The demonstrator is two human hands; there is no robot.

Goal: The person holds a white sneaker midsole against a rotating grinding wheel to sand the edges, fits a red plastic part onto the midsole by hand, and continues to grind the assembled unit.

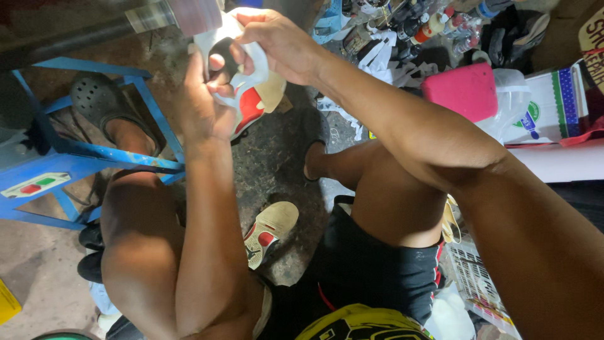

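Observation:
Both my hands hold a white and red shoe (pixel 250 101) up in front of me, near a metal shaft (pixel 145 17) at the top left. My left hand (pixel 202 104) grips its left side with fingers curled in. My right hand (pixel 277 41) clasps the top of the shoe from the right. A matching shoe (pixel 269 232) lies sole up on the dark ground between my knees.
A blue metal frame (pixel 75 160) with a red and green switch panel stands at the left, my foot in a dark clog (pixel 100 101) behind it. A pink block (pixel 464 89), bottles (pixel 428 22), bags and a white carton (pixel 553 107) crowd the upper right.

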